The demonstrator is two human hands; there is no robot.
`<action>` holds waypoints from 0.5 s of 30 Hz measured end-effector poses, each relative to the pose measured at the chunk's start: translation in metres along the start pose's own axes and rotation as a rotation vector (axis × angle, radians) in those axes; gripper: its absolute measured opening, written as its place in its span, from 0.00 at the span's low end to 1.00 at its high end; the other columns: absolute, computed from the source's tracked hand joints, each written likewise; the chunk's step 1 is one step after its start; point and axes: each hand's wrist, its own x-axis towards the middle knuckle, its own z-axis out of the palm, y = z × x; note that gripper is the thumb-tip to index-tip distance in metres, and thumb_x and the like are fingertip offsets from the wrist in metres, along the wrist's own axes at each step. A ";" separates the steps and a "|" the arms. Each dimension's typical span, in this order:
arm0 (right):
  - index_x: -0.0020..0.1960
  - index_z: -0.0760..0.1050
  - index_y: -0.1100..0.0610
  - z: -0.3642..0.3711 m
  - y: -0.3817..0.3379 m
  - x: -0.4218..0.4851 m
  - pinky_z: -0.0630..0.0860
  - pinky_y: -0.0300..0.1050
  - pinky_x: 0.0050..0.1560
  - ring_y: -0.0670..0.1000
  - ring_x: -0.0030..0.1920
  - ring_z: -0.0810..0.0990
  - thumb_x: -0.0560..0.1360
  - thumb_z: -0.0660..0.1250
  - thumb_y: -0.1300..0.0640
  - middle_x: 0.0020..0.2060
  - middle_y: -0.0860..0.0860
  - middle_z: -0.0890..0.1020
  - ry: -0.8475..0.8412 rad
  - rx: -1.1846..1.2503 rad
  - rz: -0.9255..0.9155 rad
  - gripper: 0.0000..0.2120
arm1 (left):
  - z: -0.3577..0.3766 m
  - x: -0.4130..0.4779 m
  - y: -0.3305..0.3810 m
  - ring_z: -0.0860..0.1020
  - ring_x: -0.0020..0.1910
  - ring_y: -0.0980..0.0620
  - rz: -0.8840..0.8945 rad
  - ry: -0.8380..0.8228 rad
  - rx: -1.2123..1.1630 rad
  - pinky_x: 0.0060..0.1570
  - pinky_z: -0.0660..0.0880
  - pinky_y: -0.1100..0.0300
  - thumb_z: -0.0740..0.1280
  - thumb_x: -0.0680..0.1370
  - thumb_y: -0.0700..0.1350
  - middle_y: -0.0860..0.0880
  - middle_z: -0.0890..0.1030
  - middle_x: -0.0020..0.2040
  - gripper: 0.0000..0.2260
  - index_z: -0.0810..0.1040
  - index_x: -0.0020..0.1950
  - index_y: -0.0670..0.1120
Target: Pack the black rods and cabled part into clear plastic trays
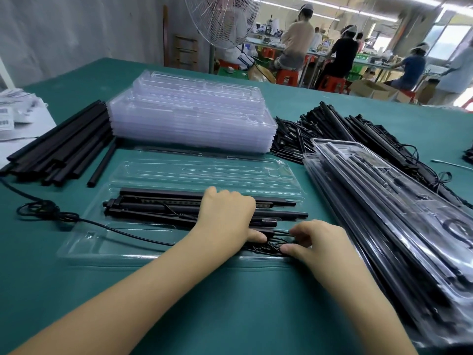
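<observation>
Pressing stiff-looking, light rods (158, 194) into the tray (84, 242), the left grip (227, 213) lay flat while the right grip (314, 239) pinched the limp cable (280, 232).

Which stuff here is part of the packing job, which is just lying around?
In the job: open tray, seated rods, cable coil, empty tray stack, loose rods, cabled parts pile, packed trays.
Lying about: fan, barcode labels.

The left hand (227, 213) covers the middle of the rods (158, 193). Filled trays (311, 162) run off the right edge. Background workers (298, 39) are blurred.
</observation>
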 end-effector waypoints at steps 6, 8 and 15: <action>0.60 0.74 0.43 0.000 -0.006 -0.009 0.73 0.42 0.51 0.49 0.50 0.77 0.75 0.67 0.47 0.50 0.45 0.78 0.010 -0.111 -0.084 0.14 | -0.001 -0.006 0.011 0.71 0.40 0.46 0.031 -0.062 -0.222 0.39 0.65 0.57 0.67 0.77 0.53 0.48 0.73 0.41 0.14 0.67 0.42 0.46; 0.53 0.77 0.40 -0.001 -0.006 -0.015 0.75 0.42 0.47 0.47 0.46 0.78 0.75 0.65 0.46 0.49 0.42 0.78 0.054 -0.169 -0.138 0.08 | 0.000 -0.007 0.014 0.69 0.39 0.46 0.041 -0.070 -0.225 0.39 0.65 0.57 0.67 0.78 0.51 0.49 0.69 0.37 0.13 0.67 0.41 0.46; 0.51 0.79 0.38 -0.007 -0.005 -0.007 0.75 0.42 0.48 0.45 0.51 0.78 0.74 0.66 0.42 0.49 0.39 0.80 -0.043 -0.206 -0.157 0.08 | 0.000 -0.005 0.003 0.77 0.39 0.50 0.044 -0.114 -0.327 0.38 0.68 0.60 0.70 0.75 0.45 0.50 0.79 0.39 0.03 0.80 0.45 0.46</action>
